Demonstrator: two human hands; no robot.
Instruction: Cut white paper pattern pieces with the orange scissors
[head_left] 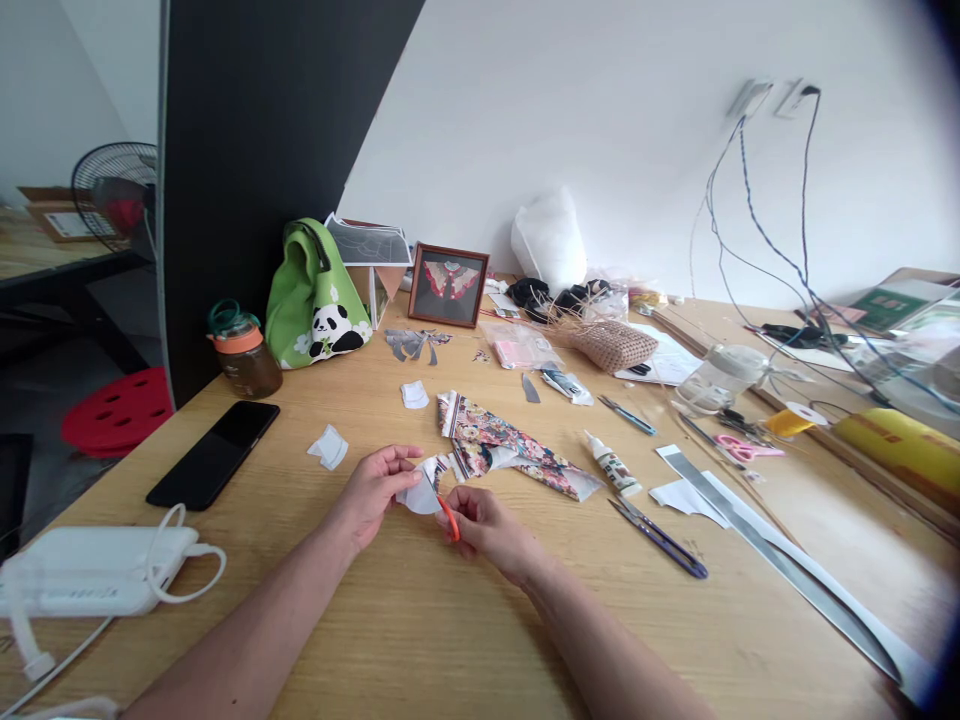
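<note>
My left hand (377,487) pinches a small white-backed piece of fabric (418,497) above the middle of the table. In my right hand (486,528) is a pair of scissors (449,518) with orange handles, its blades at the edge of that piece. Just beyond both hands lies a folded strip of floral fabric (517,447) with a striped border. Small white cut pieces rest to the left, one being a notched piece (328,447) and another a squarish piece (414,395).
Right of the fabric lie a glue bottle (613,465), thread snips (660,540), a steel ruler (780,560) and pink scissors (746,448). A phone (214,455), a white power bank (97,570) and a drink bottle (244,355) line the left. A framed butterfly (448,286) stands behind.
</note>
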